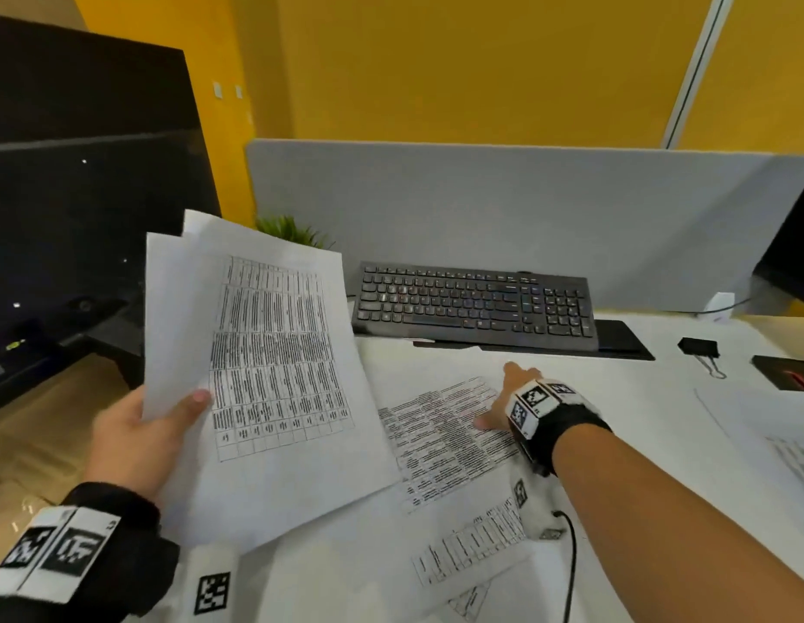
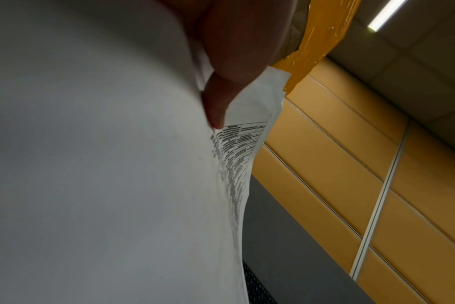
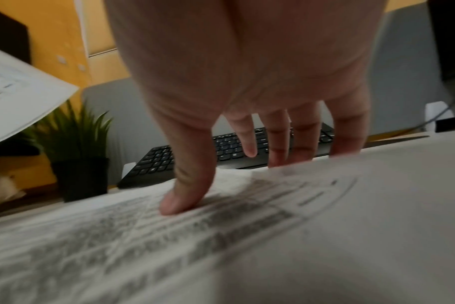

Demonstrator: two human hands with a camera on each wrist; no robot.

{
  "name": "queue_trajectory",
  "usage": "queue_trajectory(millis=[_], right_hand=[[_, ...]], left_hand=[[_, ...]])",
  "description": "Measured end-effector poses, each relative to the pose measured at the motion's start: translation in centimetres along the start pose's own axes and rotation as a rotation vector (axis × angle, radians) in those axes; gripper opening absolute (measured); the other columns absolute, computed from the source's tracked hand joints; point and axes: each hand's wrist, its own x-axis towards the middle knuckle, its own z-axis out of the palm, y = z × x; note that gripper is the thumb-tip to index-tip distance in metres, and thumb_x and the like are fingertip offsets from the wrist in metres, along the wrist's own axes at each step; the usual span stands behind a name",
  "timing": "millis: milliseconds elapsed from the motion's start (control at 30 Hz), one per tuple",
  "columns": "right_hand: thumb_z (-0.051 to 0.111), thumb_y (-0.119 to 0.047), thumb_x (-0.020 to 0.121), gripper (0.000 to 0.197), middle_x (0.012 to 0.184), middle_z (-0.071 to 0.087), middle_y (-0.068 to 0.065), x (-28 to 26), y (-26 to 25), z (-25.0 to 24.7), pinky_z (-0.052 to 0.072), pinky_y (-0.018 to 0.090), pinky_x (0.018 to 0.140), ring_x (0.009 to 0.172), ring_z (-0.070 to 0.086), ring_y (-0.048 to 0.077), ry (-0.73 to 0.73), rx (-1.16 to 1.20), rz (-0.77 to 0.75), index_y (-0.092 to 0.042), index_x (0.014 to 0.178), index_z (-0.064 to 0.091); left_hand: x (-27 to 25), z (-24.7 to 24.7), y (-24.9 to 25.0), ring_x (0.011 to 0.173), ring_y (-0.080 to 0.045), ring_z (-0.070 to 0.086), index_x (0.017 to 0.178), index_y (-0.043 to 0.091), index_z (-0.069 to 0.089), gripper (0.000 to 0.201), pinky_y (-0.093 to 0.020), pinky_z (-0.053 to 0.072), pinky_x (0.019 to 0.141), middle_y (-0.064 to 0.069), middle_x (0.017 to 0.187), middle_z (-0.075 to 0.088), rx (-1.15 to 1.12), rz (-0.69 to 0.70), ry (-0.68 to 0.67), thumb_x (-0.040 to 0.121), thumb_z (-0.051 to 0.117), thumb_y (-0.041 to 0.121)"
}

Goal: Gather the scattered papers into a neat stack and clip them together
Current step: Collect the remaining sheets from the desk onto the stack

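My left hand (image 1: pixel 135 436) holds up a few printed sheets (image 1: pixel 274 366) above the desk's left side, thumb on top and fingers underneath; the thumb (image 2: pixel 216 98) pinches the sheets (image 2: pixel 91 185) in the left wrist view. My right hand (image 1: pixel 503 397) reaches over a printed sheet (image 1: pixel 445 438) lying on the white desk, fingers spread and fairly straight. Its thumb tip (image 3: pixel 174 203) presses that sheet (image 3: pixel 221 236), and the other fingertips reach its far edge. Another sheet (image 1: pixel 472 546) lies nearer me, and one more (image 1: pixel 791 456) at the right edge. A black binder clip (image 1: pixel 699 348) sits on the desk at the right.
A black keyboard (image 1: pixel 474 305) lies behind the papers, before a grey partition (image 1: pixel 481 204). A dark monitor (image 1: pixel 76 195) stands at left, a small green plant (image 1: pixel 290 231) behind the held sheets. A second monitor (image 1: pixel 791 258) and a dark pad (image 1: pixel 786 373) are at right.
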Motion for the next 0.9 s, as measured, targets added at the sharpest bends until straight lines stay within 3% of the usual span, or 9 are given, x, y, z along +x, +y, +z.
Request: queue_trajectory(millis=[133,200,267,333,467,667,733,833,900], right_hand=[[0.078,-0.025,0.066,0.037,0.094,0.059,0.006,1.2,0.8,-0.8,0.052,0.042,0.085,0.096,0.062,0.032,0.053,0.106,0.049,-0.013,0.086,0.049],[0.076,-0.02,0.07,0.021,0.083,0.064,0.006,1.6,1.1,-2.1,0.053,0.031,0.065,0.071,0.062,0.024,0.104,0.124,0.037,-0.011,0.075,0.058],[0.073,-0.019,0.076,0.019,0.069,0.061,0.005,1.9,1.7,-4.1,0.041,0.021,0.046,0.056,0.054,0.016,0.148,0.128,0.03,-0.01,0.067,0.058],[0.072,-0.023,0.078,0.021,0.064,0.055,0.002,2.0,2.6,-6.1,0.036,0.021,0.044,0.054,0.051,0.015,0.189,0.063,0.053,-0.012,0.066,0.058],[0.066,-0.029,0.082,0.021,0.076,0.062,-0.001,3.3,5.2,-8.0,0.052,0.026,0.062,0.068,0.061,0.018,0.205,-0.164,0.06,-0.018,0.099,0.07],[0.054,-0.017,0.091,0.023,0.065,0.052,0.012,2.7,8.5,-9.9,0.041,0.03,0.059,0.056,0.048,0.026,0.4,0.081,0.162,0.001,0.097,0.067],[0.049,-0.016,0.093,0.024,0.073,0.053,0.016,2.4,9.1,-10.6,0.041,0.033,0.062,0.064,0.05,0.03,0.505,0.108,0.137,0.001,0.102,0.063],[0.044,-0.021,0.096,0.021,0.091,0.058,0.013,0.9,8.5,-12.0,0.045,0.038,0.082,0.085,0.055,0.032,0.394,0.033,-0.026,-0.011,0.104,0.06],[0.043,-0.027,0.095,0.016,0.097,0.06,0.001,0.1,6.9,-12.2,0.032,0.041,0.097,0.097,0.056,0.025,0.258,-0.189,-0.136,-0.026,0.086,0.057]], left_hand=[[-0.3,-0.3,-0.1,0.089,-0.028,0.055,0.116,0.007,0.058,0.033,-0.04,0.042,0.081,-0.013,0.101,0.06,-0.056,-0.005,0.022,0.084,0.062,0.015],[-0.3,-0.5,-0.2,0.087,-0.028,0.055,0.116,0.008,0.058,0.033,-0.04,0.042,0.081,-0.012,0.101,0.06,-0.07,-0.005,0.039,0.084,0.063,0.015],[-0.2,-0.7,-0.3,0.086,-0.027,0.055,0.115,0.009,0.059,0.032,-0.039,0.041,0.08,-0.011,0.1,0.06,-0.058,-0.001,0.062,0.084,0.063,0.016],[0.0,-0.9,-0.3,0.086,-0.026,0.054,0.116,0.009,0.059,0.033,-0.038,0.041,0.079,-0.009,0.101,0.059,-0.041,0.019,0.092,0.084,0.064,0.017],[0.1,-0.8,-0.1,0.086,-0.028,0.056,0.116,0.011,0.059,0.034,-0.04,0.043,0.08,-0.01,0.102,0.061,-0.076,0.011,0.1,0.084,0.065,0.019],[-0.5,-0.5,0.2,0.085,-0.025,0.053,0.117,0.006,0.058,0.034,-0.035,0.038,0.075,-0.009,0.101,0.058,-0.044,0.014,0.085,0.086,0.062,0.017],[-0.6,-0.4,0.3,0.086,-0.025,0.053,0.118,0.007,0.057,0.035,-0.037,0.039,0.077,-0.009,0.103,0.058,-0.04,0.006,0.085,0.086,0.062,0.018],[-0.7,-0.3,0.6,0.087,-0.024,0.051,0.12,0.006,0.056,0.036,-0.036,0.038,0.078,-0.007,0.101,0.056,-0.038,0.0,0.086,0.086,0.061,0.017],[-0.8,-0.2,0.8,0.087,-0.024,0.051,0.121,0.005,0.056,0.036,-0.036,0.038,0.078,-0.008,0.101,0.056,-0.032,0.005,0.091,0.087,0.06,0.017]])
